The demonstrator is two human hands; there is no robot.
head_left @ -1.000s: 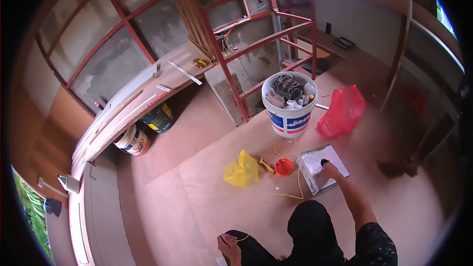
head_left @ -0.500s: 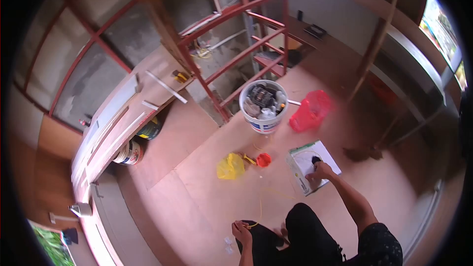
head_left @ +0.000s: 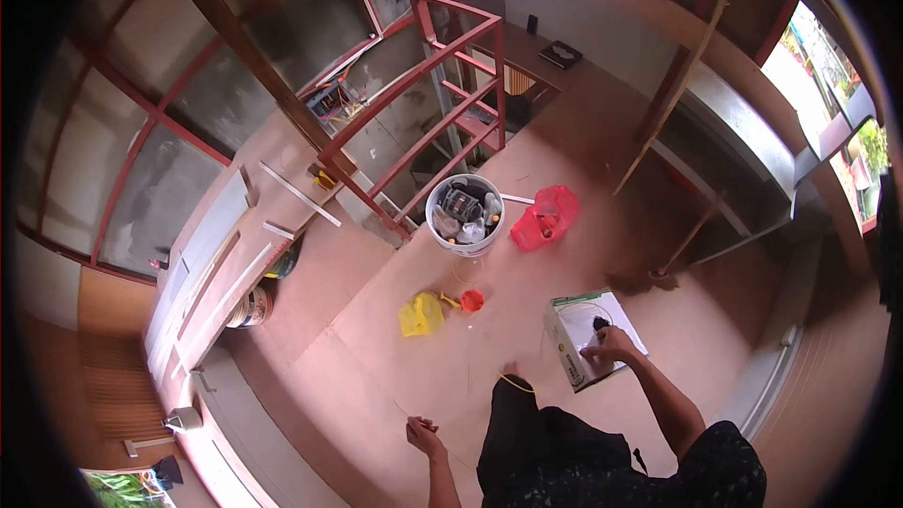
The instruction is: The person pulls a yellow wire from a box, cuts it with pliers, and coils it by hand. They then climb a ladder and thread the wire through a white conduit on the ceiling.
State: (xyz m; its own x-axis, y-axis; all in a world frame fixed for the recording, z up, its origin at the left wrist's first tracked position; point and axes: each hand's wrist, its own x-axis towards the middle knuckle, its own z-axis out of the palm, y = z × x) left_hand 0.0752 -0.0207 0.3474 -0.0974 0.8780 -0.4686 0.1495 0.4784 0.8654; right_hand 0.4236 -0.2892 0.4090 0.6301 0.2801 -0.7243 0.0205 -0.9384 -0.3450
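Note:
On the floor at the right stands a white and green cardboard box (head_left: pixel 576 357), with a dark round opening (head_left: pixel 600 324) in its pale top. My right hand (head_left: pixel 613 346) lies over this top, fingers apart and fingertips close to the opening. Low in the view, my left hand (head_left: pixel 423 435) is out to the left of my legs, its fingers pinched together on a thin wire, of which a faint strand shows at the fingertips. A stretch of yellow wire (head_left: pixel 517 384) crosses my dark-clothed knee, and a thin loop of it arches over the box top.
A white bucket (head_left: pixel 435 226) full of tools and bags stands ahead, beside a red plastic bag (head_left: pixel 555 212). Nearer lie a yellow bag (head_left: pixel 420 317) and a small red container (head_left: pixel 472 301). A red metal railing (head_left: pixel 501 85) borders the floor opening; a broom (head_left: pixel 663 275) lies right.
My left hand has moved left and away from my knee. The yellow wire now lies across the knee. My right hand stays at the box, and the whole view has shifted.

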